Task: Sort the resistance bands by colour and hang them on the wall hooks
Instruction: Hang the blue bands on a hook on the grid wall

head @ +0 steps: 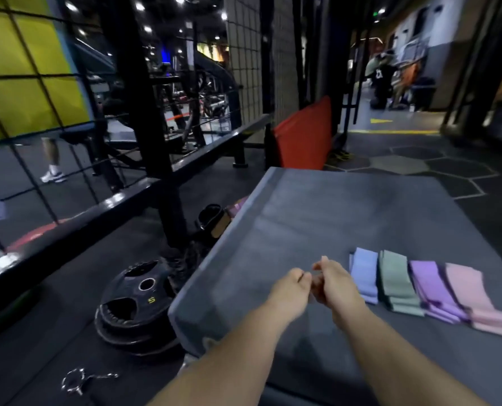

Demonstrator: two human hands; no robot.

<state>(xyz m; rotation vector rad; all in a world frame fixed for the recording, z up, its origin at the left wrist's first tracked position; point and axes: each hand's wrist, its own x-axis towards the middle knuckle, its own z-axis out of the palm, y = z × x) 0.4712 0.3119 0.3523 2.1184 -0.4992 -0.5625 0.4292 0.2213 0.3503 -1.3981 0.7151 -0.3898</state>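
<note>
Gym floor carries a grey mat (302,206). Resistance bands (396,279) lie stacked by colour at three o'clock of the hands, likely soft and light, best pinched mid-stack. Left hand (290,288) and right hand (336,284) curl together; whether they hold anything cannot be told.

Left hand (288,285), right hand (336,284): grip blurred
</note>
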